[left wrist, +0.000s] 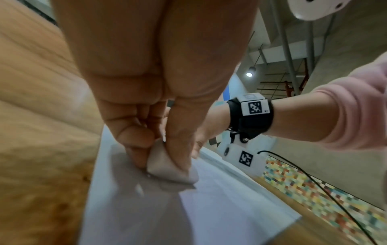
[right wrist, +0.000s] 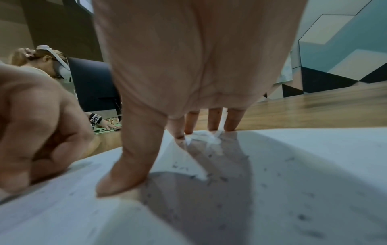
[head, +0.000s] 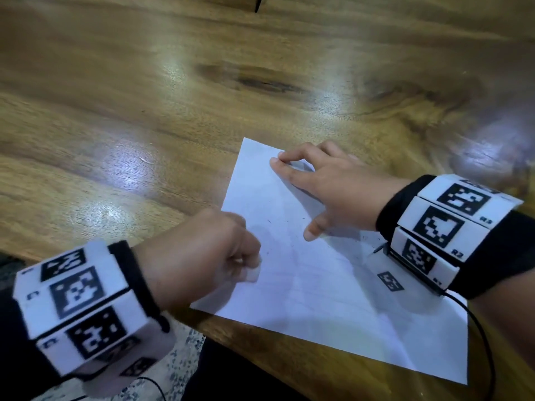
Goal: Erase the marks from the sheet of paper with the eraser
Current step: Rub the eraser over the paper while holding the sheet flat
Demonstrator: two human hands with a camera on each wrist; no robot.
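A white sheet of paper lies on the wooden table near its front edge. My left hand pinches a small white eraser between thumb and fingers and holds it down on the sheet's left part; the left wrist view shows the eraser touching the paper. My right hand rests spread on the sheet's far right part, thumb and fingertips pressing it flat. In the right wrist view the thumb presses the paper, which carries dark eraser crumbs and faint grey smudges.
The wooden table stretches far beyond the sheet. A black cable runs from my right wrist band over the sheet's corner. Another person with a white headset works at the far side of the table.
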